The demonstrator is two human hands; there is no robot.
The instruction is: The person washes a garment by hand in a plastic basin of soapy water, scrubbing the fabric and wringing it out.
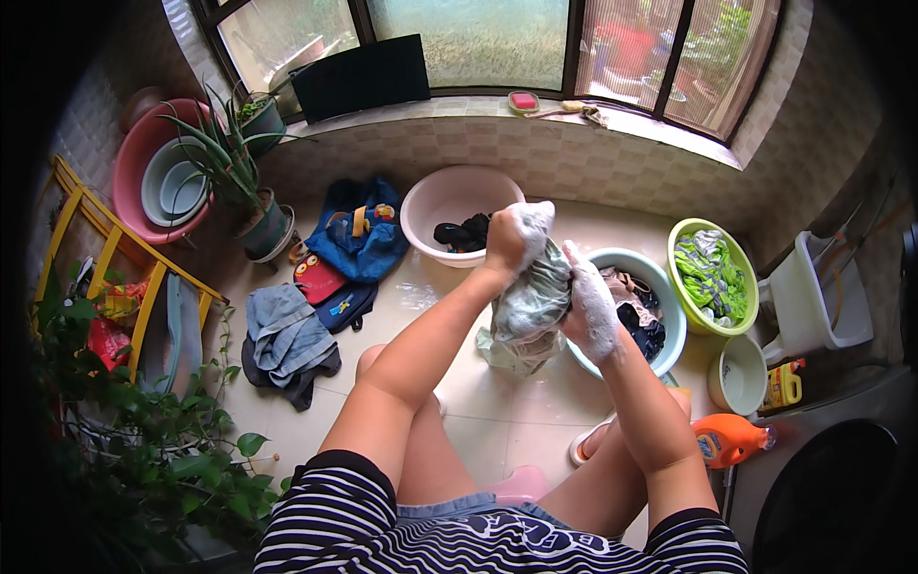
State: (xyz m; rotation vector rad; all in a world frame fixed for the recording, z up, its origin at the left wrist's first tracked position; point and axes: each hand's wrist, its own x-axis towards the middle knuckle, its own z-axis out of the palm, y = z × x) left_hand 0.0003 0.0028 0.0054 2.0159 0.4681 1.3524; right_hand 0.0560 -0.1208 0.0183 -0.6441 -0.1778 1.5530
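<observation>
Hanging down, a soapy cloth [529,311] is gripped by the left hand [510,239] and touched, maybe gripped, by the right hand [591,311].

The cloth [535,301] is thin, wet fabric, rumpled and frothy with suds; bubbly foam also coats the right hand [595,311]. The pink basin [449,196], blue basin [677,311] and green basin [754,295] are smooth plastic with a slight sheen. The bottle [734,438] is glossy plastic. The floor [469,407] is shiny tile, the wall [497,153] checkered tile. The jeans [292,330] look like matt denim, the bag [359,244] soft cloth. The window [469,43] is glass.
</observation>
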